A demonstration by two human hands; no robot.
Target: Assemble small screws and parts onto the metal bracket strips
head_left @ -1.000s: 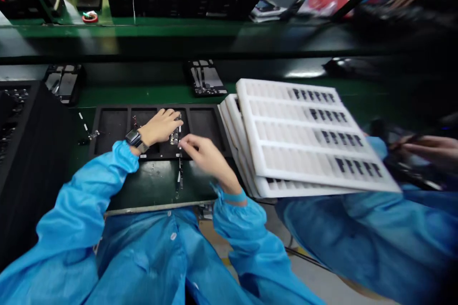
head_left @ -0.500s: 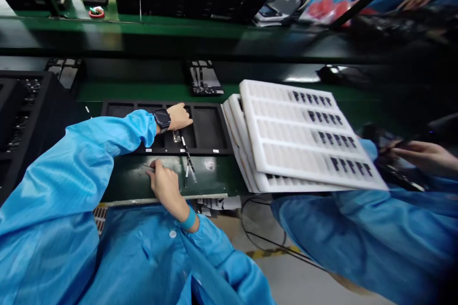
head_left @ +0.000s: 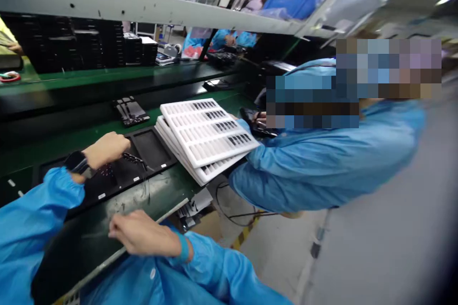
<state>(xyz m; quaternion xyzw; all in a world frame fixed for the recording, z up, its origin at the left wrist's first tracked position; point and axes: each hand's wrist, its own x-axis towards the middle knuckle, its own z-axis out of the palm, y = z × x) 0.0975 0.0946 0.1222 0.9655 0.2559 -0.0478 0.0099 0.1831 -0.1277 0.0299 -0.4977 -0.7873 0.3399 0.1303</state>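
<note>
My left hand (head_left: 107, 150), a watch on its wrist, is closed above the black compartment tray (head_left: 152, 147). A dark, narrow strip (head_left: 133, 158) shows right by its fingers, and I cannot tell whether they grip it. Small parts (head_left: 106, 169) lie in the compartment under the hand. My right hand (head_left: 143, 233), with a blue wristband, is closed over the green bench near its front edge. Its fingertips are turned away, so what they hold is hidden. A faint thin line runs on the bench to its left.
White slotted trays (head_left: 211, 136) holding small black parts are stacked to the right of the black tray. A phone-like device (head_left: 129, 110) lies behind it. Close on the right sits a co-worker in a blue sleeve (head_left: 304, 167). Stacked black trays (head_left: 78, 43) stand at the back.
My view has swung right and up, bringing the co-worker into sight. My left hand remains over the black tray, and my right hand stays closed near the bench's front edge.
</note>
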